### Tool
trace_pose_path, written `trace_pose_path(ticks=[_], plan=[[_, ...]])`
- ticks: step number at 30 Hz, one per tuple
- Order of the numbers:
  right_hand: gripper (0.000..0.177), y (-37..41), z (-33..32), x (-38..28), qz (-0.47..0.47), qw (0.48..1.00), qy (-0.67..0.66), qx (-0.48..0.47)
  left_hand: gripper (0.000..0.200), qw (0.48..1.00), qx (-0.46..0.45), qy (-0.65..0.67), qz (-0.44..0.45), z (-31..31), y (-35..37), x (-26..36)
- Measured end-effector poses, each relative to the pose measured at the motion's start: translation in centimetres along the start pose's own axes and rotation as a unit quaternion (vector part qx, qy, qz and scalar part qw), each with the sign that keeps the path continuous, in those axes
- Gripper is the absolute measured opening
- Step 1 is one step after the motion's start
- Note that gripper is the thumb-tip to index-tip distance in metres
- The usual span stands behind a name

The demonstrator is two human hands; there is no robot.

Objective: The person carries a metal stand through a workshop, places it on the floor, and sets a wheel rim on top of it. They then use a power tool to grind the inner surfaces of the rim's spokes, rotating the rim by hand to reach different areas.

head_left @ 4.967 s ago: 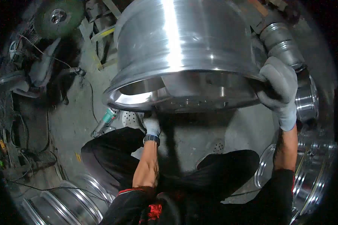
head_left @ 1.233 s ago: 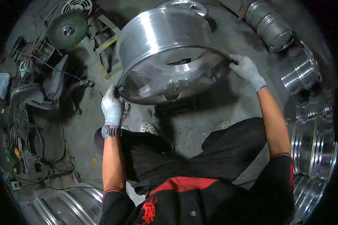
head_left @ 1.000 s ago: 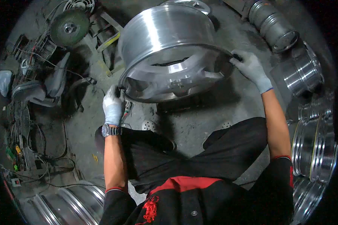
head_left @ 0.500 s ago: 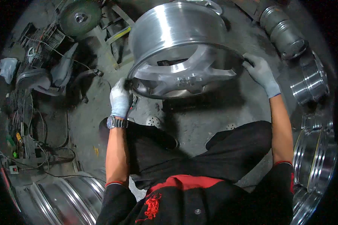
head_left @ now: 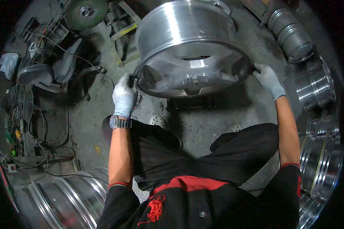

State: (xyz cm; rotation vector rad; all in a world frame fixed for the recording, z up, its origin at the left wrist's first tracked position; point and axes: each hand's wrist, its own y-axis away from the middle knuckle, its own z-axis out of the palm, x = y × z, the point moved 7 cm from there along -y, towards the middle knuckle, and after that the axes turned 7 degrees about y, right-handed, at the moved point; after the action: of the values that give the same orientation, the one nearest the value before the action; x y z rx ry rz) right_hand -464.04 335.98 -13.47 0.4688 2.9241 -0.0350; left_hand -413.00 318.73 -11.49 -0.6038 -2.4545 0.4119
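Note:
A shiny silver wheel rim (head_left: 202,24) is tilted in front of me, its spoked face turned toward me. The spokes look smeared by motion. My left hand (head_left: 124,95), in a pale work glove with a watch at the wrist, is closed on the left edge of the rim. On the opposite edge, my gloved right hand (head_left: 268,81) is closed with its fingertips at the lip. Part of a dark object shows in the shadow beneath the wheel rim.
Stacked wheel rims (head_left: 319,162) line the right side, with more rims (head_left: 67,202) at lower left. A chair seat (head_left: 36,74), cables and a metal frame (head_left: 122,36) stand on the left. A large round disc (head_left: 86,17) is at the upper left.
The spokes of the wheel rim have changed position and blurred, so it has turned. The rim and both hands sit slightly further right in view.

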Motion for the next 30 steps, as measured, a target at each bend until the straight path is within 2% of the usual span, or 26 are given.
trace_pose_path(ticks=[2,4,5,7,8,10,17,20,22,25,29,30], plan=[[0.042,0.1,0.0,-0.4,-0.009,1.0,0.009,-0.005,0.017,1.0,-0.006,-0.009,0.001,0.1,0.0,-0.4],[0.038,1.0,-1.3,-0.8,0.018,0.999,-0.019,0.046,0.017,1.0,-0.01,-0.018,-0.002,0.1,0.2,-0.7],[0.038,1.3,-2.5,-2.4,0.014,0.999,-0.017,0.044,0.017,1.0,-0.022,-0.017,-0.009,0.2,0.2,-0.7],[0.037,1.8,-5.7,-5.3,0.006,0.991,-0.067,0.12,0.017,0.999,-0.032,-0.015,-0.021,0.5,0.2,-1.4],[0.037,1.4,-5.4,-5.0,0.003,0.991,-0.066,0.117,0.017,0.999,-0.034,-0.018,-0.009,0.8,0.1,-1.7],[0.034,1.1,-5.4,-5.2,-0.082,0.974,0.037,0.207,0.019,0.998,-0.049,-0.024,-0.012,0.8,0.1,-1.6],[0.036,0.3,-3.1,-2.0,-0.041,0.985,-0.004,0.167,0.021,0.999,-0.029,0.009,-0.032,-0.3,0.1,-1.1],[0.037,0.0,-1.5,-0.5,-0.027,0.992,-0.012,0.123,0.022,0.998,-0.04,0.014,-0.049,-0.3,0.2,-1.3],[0.036,0.0,0.0,0.4,-0.006,0.996,-0.06,0.059,0.023,0.998,-0.039,0.014,-0.055,-0.2,0.3,-1.6],[0.035,-0.1,1.0,0.3,0.018,1.0,-0.014,0.022,0.023,0.998,-0.031,0.0,-0.05,-0.1,0.2,-1.7],[0.034,0.9,-2.5,-2.4,0.014,0.998,-0.051,0.034,0.023,0.998,-0.037,0.015,-0.049,-0.3,0.1,-1.1],[0.034,0.9,-4.1,-3.3,-0.023,0.993,-0.061,0.096,0.023,0.998,-0.036,0.016,-0.054,-0.4,0.1,-0.9]])
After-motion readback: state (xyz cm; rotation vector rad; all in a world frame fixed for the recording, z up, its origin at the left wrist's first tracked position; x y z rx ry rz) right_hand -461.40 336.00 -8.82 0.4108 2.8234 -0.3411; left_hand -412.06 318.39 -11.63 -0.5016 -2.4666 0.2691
